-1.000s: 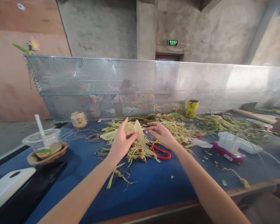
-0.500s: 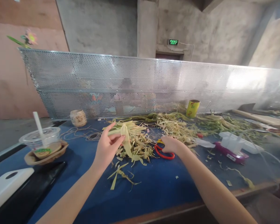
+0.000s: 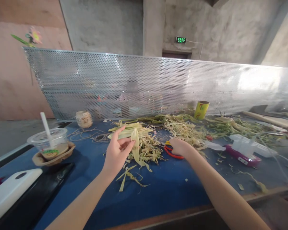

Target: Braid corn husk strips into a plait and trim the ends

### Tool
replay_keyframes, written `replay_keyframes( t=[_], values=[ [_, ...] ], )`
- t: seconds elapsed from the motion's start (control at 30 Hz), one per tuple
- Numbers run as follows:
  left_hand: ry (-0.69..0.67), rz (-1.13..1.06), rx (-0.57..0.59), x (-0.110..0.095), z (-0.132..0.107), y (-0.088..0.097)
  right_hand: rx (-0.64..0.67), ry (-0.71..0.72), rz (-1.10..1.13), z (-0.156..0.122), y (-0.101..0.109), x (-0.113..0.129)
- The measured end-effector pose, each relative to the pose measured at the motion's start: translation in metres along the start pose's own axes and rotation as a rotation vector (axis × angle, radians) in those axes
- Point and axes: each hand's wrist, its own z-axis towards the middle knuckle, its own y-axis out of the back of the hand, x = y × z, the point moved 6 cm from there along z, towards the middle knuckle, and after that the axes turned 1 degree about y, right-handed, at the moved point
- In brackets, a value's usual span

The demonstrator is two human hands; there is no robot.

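Observation:
Between the thumb and fingers of my left hand (image 3: 117,153) is a pale green corn husk (image 3: 136,148), folded at the top, with its loose end hanging down. Behind and beside it lies a heap of dried husk strips and scraps (image 3: 151,148). My right hand (image 3: 181,147) is closed at the scissors (image 3: 173,154), which have red and yellow handles and lie low over the blue table. My palm hides most of the right fingers. A small twisted husk piece (image 3: 128,175) rests on the table in front of the heap.
A lidded cup with a straw (image 3: 49,143) sits in a cardboard holder at left, near a white device (image 3: 14,188). Farther back are a twine roll (image 3: 84,119) and a yellow tube (image 3: 201,110) before a perforated metal screen (image 3: 105,80). A purple-and-white glue bottle-like item (image 3: 243,155) stands right.
The view has shifted slightly, so everything sits a little farther right. My left hand still pinches the husk, and my right hand stays at the scissors.

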Motion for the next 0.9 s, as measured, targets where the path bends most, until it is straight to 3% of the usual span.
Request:
replay_keyframes(
  t=[0.2, 0.3, 0.57, 0.73, 0.9],
  values=[
    [-0.016, 0.012, -0.01, 0.002, 0.001, 0.0, 0.023, -0.004, -0.021, 0.009, -0.005, 0.006],
    [-0.033, 0.015, -0.017, 0.002, 0.0, 0.001, -0.025, -0.031, -0.056, 0.006, -0.001, 0.005],
    [-0.048, -0.004, -0.009, -0.002, -0.003, 0.003, -0.465, -0.11, -0.117, -0.022, 0.048, -0.003],
    [-0.058, 0.015, -0.011, -0.002, -0.004, 0.002, -0.539, -0.166, -0.01, -0.02, 0.072, -0.037],
    [-0.043, 0.017, -0.009, 0.001, -0.005, 0.002, -0.467, -0.194, 0.271, -0.02, 0.075, -0.073]
  ],
)
